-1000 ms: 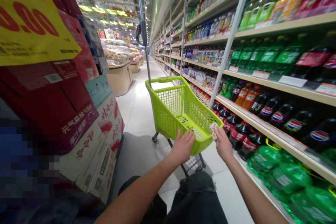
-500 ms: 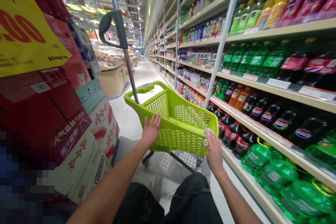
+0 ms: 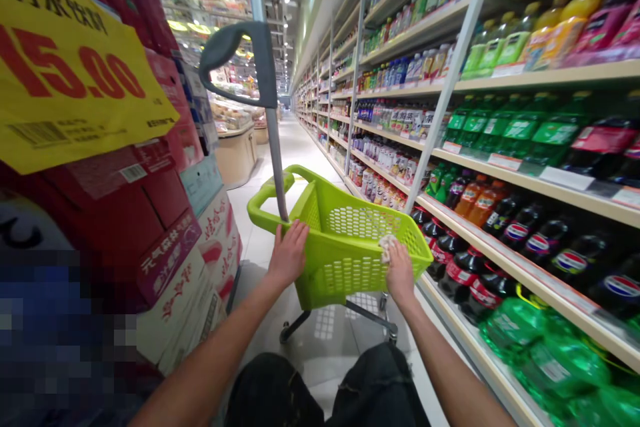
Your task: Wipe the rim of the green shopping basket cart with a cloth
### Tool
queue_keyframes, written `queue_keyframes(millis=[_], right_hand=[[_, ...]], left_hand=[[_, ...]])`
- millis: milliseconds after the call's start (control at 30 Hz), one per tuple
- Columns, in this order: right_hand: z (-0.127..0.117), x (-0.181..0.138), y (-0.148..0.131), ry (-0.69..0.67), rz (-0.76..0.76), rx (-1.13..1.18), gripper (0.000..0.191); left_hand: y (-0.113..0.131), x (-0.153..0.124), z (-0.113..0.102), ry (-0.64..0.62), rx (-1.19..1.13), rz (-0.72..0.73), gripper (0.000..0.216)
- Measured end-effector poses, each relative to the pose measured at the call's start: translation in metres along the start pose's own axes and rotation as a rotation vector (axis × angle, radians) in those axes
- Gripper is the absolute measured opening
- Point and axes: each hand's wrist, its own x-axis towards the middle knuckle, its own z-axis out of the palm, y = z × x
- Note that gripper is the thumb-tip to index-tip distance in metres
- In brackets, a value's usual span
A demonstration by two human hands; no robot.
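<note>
A lime-green shopping cart (image 3: pixel 340 271) with perforated walls stands in front of my knees. My left hand (image 3: pixel 290 255) lies flat against its near side wall, fingers stretched up to the rim beside the handle pole. In my right hand (image 3: pixel 401 273) is a crumpled pale cloth (image 3: pixel 387 247), pressed on the near rim toward the cart's right end. The underside of the cloth and the tips of the right fingers are partly hidden. The basket's visible inside holds nothing that I can make out.
A grey pole with a hooked grip (image 3: pixel 265 67) rises from the cart's left end. Shelves of bottles (image 3: pixel 540 193) line the right side. Stacked drink cartons (image 3: pixel 170 213) with a yellow price sign (image 3: pixel 90 73) stand close on the left. The tiled aisle (image 3: pixel 285 140) runs ahead.
My right hand has slid the cloth leftward along the near rim, away from the cart's right end corner. The cart sits turned slightly differently, and my view has shifted left. My left hand stays on the side.
</note>
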Motion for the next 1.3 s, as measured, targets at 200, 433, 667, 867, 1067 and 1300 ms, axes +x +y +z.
queue_keyframes(millis=[200, 433, 667, 867, 1067, 1300], right_hand=[[0.044, 0.027, -0.105, -0.086, -0.128, 0.218, 0.047], [0.044, 0.039, -0.115, -0.170, -0.292, 0.197, 0.040], [0.044, 0.049, -0.088, -0.214, -0.164, 0.122, 0.030], [0.040, 0.045, -0.113, -0.233, -0.170, 0.143, 0.037], [0.056, 0.034, -0.162, -0.185, -0.324, 0.264, 0.044], [0.014, 0.001, -0.031, -0.139, -0.148, -0.013, 0.042]], left_hand=[[-0.023, -0.006, -0.013, 0.235, 0.052, -0.134, 0.048], [-0.031, -0.022, -0.011, 0.186, 0.076, -0.095, 0.046], [-0.014, -0.010, -0.008, 0.014, 0.052, 0.053, 0.053], [-0.009, -0.002, -0.005, -0.084, 0.094, -0.003, 0.052], [-0.014, -0.010, -0.012, -0.026, 0.082, -0.066, 0.047], [-0.024, -0.013, -0.017, -0.028, 0.082, -0.071, 0.047]])
